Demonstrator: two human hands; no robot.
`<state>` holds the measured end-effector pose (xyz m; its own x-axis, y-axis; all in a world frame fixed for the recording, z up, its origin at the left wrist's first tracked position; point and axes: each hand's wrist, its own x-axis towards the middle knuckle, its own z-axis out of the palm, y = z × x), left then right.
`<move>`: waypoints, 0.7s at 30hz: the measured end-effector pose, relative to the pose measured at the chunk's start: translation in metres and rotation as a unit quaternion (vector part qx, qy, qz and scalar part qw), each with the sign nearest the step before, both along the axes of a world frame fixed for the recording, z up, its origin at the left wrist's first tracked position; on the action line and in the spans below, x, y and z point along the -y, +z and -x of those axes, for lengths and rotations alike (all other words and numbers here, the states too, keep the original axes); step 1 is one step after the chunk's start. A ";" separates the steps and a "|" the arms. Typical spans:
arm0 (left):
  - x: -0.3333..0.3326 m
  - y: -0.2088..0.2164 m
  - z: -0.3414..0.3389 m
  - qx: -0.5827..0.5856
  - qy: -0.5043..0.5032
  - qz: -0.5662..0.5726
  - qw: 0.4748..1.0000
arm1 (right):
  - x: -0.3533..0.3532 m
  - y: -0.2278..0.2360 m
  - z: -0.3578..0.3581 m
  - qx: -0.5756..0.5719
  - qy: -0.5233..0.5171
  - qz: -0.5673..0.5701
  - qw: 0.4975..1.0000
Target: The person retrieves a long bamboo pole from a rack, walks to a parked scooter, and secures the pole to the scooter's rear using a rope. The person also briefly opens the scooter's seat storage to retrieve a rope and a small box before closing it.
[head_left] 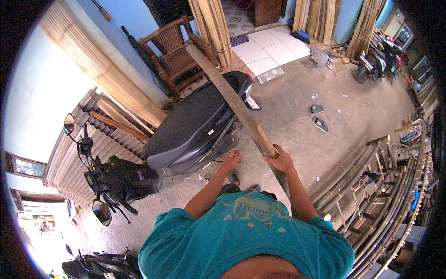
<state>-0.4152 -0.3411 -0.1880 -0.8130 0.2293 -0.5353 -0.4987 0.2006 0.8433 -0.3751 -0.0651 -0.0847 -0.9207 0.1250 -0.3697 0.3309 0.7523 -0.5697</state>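
right hand (280, 159) grasps the bamboo pole (228, 95) right of the motorbike (193, 125); left hand (231, 161), nearer the motorbike, is loosely curled, nothing visible in it. pole judged stiff, fairly heavy, best held mid-length; far end appears across the motorbike's tail.

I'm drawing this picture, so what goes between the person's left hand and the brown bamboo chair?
In the head view, the black scooter seat lies between the left hand and the bamboo chair.
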 end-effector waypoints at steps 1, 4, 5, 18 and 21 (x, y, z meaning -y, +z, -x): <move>-0.011 0.010 0.001 0.012 0.002 -0.021 1.000 | -0.001 -0.001 -0.001 -0.005 0.001 0.003 1.000; -0.038 0.033 0.009 0.094 -0.021 -0.040 0.995 | -0.002 -0.001 -0.004 -0.024 0.007 0.009 1.000; -0.045 0.031 0.010 0.119 -0.011 -0.065 0.991 | 0.000 0.002 -0.002 -0.034 0.010 0.013 0.999; -0.114 0.019 0.002 0.153 -0.012 -0.230 0.961 | 0.005 0.022 -0.013 -0.026 -0.001 0.069 0.997; -0.112 0.016 -0.001 0.143 0.018 -0.229 0.963 | -0.004 0.013 -0.020 -0.013 -0.027 0.168 0.985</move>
